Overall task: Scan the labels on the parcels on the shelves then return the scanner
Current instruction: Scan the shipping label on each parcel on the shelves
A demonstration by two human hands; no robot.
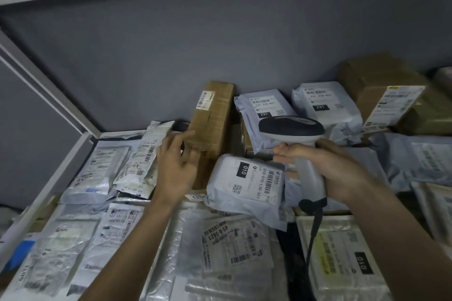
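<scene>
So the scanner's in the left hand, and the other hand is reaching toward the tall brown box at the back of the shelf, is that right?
Not quite: the hands are swapped. The head view shows the right hand gripping the scanner by its handle, while the left hand, fingers spread, reaches toward the tall brown box standing against the back wall of the shelf.

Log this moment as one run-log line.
right hand: grips scanner | left hand: open, at tall box | scanner head over 010 parcel
</scene>
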